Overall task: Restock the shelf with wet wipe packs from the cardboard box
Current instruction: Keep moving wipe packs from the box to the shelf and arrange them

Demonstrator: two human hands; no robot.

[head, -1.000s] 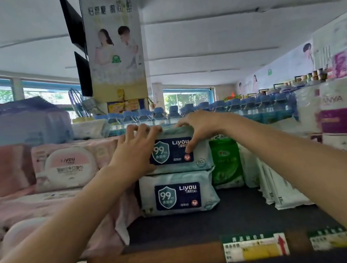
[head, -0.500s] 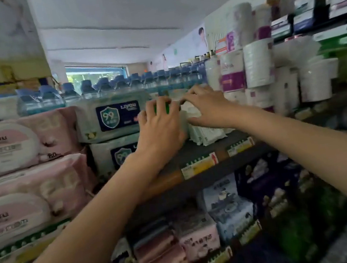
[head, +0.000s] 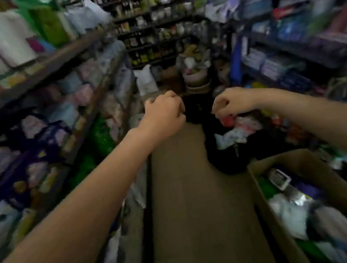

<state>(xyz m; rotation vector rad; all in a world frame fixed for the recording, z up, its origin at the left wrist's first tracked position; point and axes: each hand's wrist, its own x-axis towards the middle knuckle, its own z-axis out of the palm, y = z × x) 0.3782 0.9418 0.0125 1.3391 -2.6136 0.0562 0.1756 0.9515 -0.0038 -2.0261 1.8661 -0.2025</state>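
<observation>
Blurrily, narrow shop aisle, shelves [head: 35, 76] both sides.
Cardboard box [head: 320, 180] lower right; left hand [head: 163, 115], right hand [head: 230, 102] curled, empty.

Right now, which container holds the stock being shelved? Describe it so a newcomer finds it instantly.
Follow the tan aisle floor toward the camera's lower right. There sits the cardboard box, open-topped, with blurred packs inside. It alone is plain brown among dark shelves.
</observation>
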